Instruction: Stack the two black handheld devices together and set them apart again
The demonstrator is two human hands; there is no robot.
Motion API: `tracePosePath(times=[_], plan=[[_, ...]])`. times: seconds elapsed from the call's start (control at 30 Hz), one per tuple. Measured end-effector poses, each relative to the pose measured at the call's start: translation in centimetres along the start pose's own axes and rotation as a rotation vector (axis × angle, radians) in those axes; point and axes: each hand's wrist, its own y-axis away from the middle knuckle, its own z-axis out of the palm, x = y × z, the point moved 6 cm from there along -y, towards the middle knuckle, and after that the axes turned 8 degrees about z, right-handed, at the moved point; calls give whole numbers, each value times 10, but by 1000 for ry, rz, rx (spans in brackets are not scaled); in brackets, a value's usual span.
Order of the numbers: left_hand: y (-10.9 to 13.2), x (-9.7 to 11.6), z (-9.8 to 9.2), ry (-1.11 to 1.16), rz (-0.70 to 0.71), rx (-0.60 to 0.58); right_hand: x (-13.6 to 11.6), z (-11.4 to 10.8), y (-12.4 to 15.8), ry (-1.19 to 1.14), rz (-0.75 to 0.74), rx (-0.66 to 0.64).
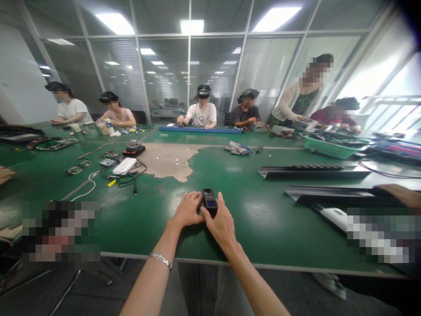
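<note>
A small black rectangular device (209, 198) with a dark bluish panel at its near end is on the green table in front of me. My left hand (189, 208) wraps the left side of it, with fingers curled and thumb toward the near edge. On the other side, my right hand (222, 219) grips it between thumb and fingers. The underside of the device is hidden. A silver bracelet (161, 260) circles my left wrist.
Left of centre are a white power bank-like box (125, 166), black cables (134, 186) and glasses (79, 167). Dark metal rails (315, 171) lie to the right. Gloves (237, 148) and a green basket (332, 147) sit farther back. Several people work around the table (256, 237).
</note>
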Motion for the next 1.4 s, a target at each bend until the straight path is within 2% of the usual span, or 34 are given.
tracePosePath(times=[0.27,0.97,1.2,1.4], plan=[[0,4,-3,19,-3,-16,-1,0,1,10,27,-36],[-1,2,-1,37,0,8,-1,0,1,26,-6,-4],[-1,0,-2,21,5,10,-9,-10,-3,-21,-1,42],[-1,-2,1,16,-9,-18,-6,-34,-13,-91,3,153]])
